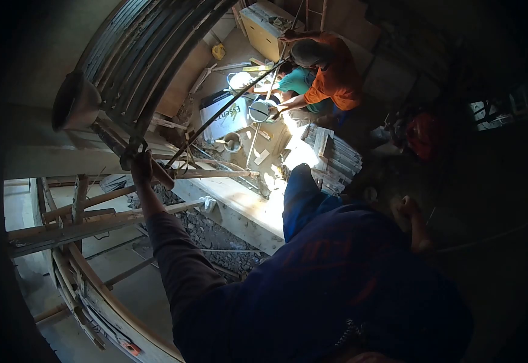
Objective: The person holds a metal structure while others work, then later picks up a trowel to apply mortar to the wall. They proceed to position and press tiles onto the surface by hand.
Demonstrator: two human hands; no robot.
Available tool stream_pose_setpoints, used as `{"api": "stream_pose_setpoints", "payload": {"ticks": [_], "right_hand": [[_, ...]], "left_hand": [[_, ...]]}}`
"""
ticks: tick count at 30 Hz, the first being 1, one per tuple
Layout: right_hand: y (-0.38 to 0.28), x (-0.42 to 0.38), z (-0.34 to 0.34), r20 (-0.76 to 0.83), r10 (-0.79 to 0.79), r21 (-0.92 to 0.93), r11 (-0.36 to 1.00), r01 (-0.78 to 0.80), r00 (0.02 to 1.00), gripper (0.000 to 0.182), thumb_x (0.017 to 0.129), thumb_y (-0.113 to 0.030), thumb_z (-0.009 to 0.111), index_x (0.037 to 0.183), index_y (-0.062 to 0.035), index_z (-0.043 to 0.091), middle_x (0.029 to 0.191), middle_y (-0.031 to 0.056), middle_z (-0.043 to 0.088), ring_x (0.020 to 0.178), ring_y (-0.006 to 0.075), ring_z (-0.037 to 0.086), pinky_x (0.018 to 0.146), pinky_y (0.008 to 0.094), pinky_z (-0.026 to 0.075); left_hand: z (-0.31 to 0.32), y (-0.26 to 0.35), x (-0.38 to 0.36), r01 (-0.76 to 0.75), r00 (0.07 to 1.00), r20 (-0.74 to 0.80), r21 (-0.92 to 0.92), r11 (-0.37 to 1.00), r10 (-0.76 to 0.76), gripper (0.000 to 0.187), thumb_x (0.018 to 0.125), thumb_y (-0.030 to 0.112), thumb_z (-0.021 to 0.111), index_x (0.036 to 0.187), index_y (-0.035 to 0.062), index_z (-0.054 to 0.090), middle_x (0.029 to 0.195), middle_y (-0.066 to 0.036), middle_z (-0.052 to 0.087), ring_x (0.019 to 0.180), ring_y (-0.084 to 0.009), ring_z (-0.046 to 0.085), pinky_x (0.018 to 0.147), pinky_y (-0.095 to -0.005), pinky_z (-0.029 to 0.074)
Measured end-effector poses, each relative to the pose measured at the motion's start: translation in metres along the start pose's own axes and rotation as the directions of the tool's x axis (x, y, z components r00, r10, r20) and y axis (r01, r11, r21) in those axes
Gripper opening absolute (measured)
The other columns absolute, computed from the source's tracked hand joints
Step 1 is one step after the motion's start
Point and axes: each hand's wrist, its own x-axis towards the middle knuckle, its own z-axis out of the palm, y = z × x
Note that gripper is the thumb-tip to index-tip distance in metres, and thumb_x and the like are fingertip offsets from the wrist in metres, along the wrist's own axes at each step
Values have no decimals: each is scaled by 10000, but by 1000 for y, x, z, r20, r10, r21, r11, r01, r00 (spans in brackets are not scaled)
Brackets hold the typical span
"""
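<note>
My left hand [143, 166] reaches far out at the end of a stretched arm. Its fingers wrap around a wooden pole [164, 176] at a junction of the scaffolding. Just above that hand, a dark bucket-like container [76, 101] sits close to the poles, tilted. My right hand [408, 207] hangs low at my other side, in deep shade. Its fingers look curled into a loose fist, and I see nothing in them. One of my legs [302, 190] in dark trousers is stretched forward near a sunlit ledge [261, 212].
Below, a person in an orange shirt [336, 75] bends over a bucket [261, 110] beside someone in green [299, 81]. A printed board [224, 121], a second bucket [232, 142] and stacked planks [339, 157] lie around. Scaffold beams [103, 227] cross at left above rubble [215, 236].
</note>
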Motion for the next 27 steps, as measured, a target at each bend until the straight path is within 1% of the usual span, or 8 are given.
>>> {"api": "stream_pose_setpoints", "payload": {"ticks": [2,5,14,17,19,21,23,27], "right_hand": [[-1,1,1,18,13,15,1000,-14,1000,505,560,-328,599,940,-3,531,926,216,574,891,323,556,733,373,443],[-1,0,4,12,10,41,999,-11,1000,500,554,-319,597,928,6,530,913,217,575,882,319,559,727,371,444],[27,22,30,-41,-73,25,997,74,996,457,548,-300,605,880,5,531,851,183,589,798,273,572,688,357,445],[33,27,41,-19,-81,2,997,81,997,444,548,-300,607,866,1,535,832,178,590,773,267,574,676,357,448],[38,30,51,2,-81,23,996,81,997,439,549,-302,607,859,2,540,830,183,589,774,276,576,676,363,449],[40,30,58,17,-80,80,994,79,997,437,549,-304,605,853,5,547,833,194,589,785,294,579,682,372,450],[23,20,48,75,-57,57,997,53,996,492,561,-332,612,907,9,534,898,208,579,846,319,565,730,379,445],[10,17,47,106,-25,15,1000,23,994,514,580,-327,608,954,13,517,941,218,568,882,329,555,753,385,440]], "left_hand": [[-8,8,0,64,998,32,-69,996,-62,189,844,180,393,816,64,539,747,-149,548,747,-295,543,655,-407,423],[-3,4,-1,23,1000,-4,-56,998,-23,190,844,183,393,811,68,540,744,-149,548,742,-296,543,653,-408,424],[-15,15,0,39,999,-21,-49,998,-40,197,848,176,381,810,55,533,765,-143,553,773,-297,536,692,-411,415],[-15,18,2,168,984,-21,-223,960,-177,313,808,248,452,741,-35,569,737,-196,574,754,-298,552,685,-393,400],[-29,34,2,74,987,-127,-171,983,-97,244,837,213,402,782,20,541,774,-170,563,770,-305,539,714,-402,406],[-34,35,1,40,992,-119,-94,995,-51,228,853,203,376,802,41,528,800,-160,559,782,-311,531,732,-406,408],[-23,22,-1,52,999,0,0,999,-52,252,857,218,371,801,29,529,816,-166,561,792,-317,528,740,-405,404],[-19,21,-2,193,981,39,-218,957,-189,292,858,244,373,811,4,532,817,-175,563,814,-333,528,751,-404,400]]}}
